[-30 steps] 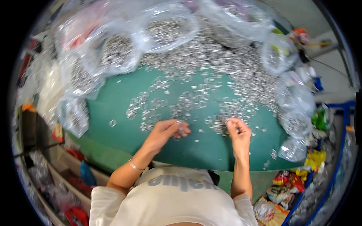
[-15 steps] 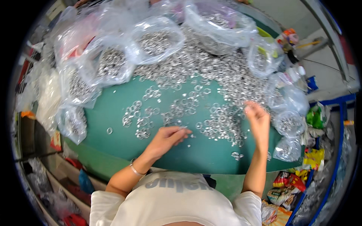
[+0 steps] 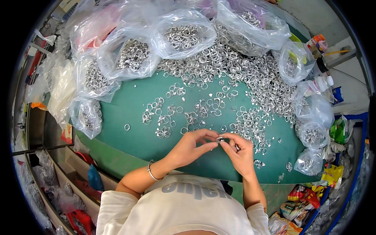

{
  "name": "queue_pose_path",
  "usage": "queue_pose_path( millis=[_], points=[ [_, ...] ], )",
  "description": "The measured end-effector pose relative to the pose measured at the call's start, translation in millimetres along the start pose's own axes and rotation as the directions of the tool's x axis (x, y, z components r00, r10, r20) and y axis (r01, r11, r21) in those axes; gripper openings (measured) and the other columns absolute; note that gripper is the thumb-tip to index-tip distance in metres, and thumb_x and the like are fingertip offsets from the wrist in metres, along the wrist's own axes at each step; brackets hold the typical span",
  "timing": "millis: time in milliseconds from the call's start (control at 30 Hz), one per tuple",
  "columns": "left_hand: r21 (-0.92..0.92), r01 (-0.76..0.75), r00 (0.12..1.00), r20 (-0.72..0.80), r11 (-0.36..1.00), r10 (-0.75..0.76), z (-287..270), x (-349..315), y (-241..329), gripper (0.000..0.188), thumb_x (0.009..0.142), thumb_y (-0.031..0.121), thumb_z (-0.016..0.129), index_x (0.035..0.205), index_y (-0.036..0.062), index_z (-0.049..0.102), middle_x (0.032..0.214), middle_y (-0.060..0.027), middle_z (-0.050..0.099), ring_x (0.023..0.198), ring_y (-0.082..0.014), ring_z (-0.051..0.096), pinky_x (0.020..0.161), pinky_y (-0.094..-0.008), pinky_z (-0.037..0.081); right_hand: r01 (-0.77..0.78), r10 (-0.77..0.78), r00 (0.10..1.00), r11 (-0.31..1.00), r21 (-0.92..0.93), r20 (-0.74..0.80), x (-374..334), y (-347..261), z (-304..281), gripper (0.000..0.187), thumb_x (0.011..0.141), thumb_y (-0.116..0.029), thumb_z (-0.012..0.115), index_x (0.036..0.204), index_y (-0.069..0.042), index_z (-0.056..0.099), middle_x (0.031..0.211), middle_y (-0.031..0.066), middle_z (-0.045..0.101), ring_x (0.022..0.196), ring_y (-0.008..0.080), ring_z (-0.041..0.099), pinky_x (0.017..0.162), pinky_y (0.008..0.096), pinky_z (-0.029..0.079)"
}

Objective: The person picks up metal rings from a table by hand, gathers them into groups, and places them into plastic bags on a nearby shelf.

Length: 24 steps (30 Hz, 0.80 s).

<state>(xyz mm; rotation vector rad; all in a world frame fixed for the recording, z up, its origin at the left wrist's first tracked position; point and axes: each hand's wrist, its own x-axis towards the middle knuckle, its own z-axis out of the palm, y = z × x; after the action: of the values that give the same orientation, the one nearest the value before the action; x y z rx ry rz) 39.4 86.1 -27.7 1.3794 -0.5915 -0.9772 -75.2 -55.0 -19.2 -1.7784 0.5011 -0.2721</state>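
My left hand (image 3: 192, 148) and my right hand (image 3: 239, 153) meet over the near middle of the green tabletop (image 3: 129, 102). Between their fingertips is a small silver-coloured metal ring (image 3: 220, 139). The right thumb and forefinger pinch this ring, and the left fingertips close on its other side. More metal shows among the curled right fingers, perhaps another ring; the fingers partly hide it. Just beyond the hands lie loose rings (image 3: 199, 111) in small clusters. A denser spread of rings (image 3: 248, 123) lies beyond my right hand.
A large heap of rings (image 3: 270, 88) covers the far and right parts of the table. Clear plastic bags of rings (image 3: 184, 37) line its far edge and both sides. A lone ring (image 3: 127, 127) lies at left. Colourful packets (image 3: 301, 197) fill a rack at lower right.
My right hand has come from the heap on the right to meet my left hand, bringing a ring. The left hand has turned toward it. The view has shifted slightly.
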Motion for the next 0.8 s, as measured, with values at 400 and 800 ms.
queue_pose_path(
  millis=[400,800],
  points=[
    [0.102,-0.062,0.995,-0.074,0.993,0.07,-5.0,-2.0,5.6,0.005,0.083,-0.001,0.063,0.088,-0.0018,0.063,0.084,-0.0048,0.059,0.075,-0.01,0.056,0.066,-0.0235,0.047,-0.216,0.137,0.961,0.914,0.344,0.241,-6.0,9.6,7.5,0.012,0.087,-0.004,0.059,0.099,-0.002,0.058,0.064,-0.008,0.042,0.058,0.0,0.034,0.051,0.0181,0.024],
    [0.687,-0.539,0.739,0.109,0.487,0.664,2.2,-10.7,5.9,0.019,0.068,-0.004,0.069,0.085,-0.0014,0.061,0.079,-0.0096,0.056,0.069,-0.0252,0.055,0.057,-0.0345,0.045,-0.248,0.208,0.968,0.717,0.651,0.141,-19.5,-11.9,16.8,0.005,0.091,-0.004,0.051,0.086,-0.005,0.05,0.061,-0.007,0.038,0.05,0.0014,0.025,0.043,0.0201,0.017]
  ],
)
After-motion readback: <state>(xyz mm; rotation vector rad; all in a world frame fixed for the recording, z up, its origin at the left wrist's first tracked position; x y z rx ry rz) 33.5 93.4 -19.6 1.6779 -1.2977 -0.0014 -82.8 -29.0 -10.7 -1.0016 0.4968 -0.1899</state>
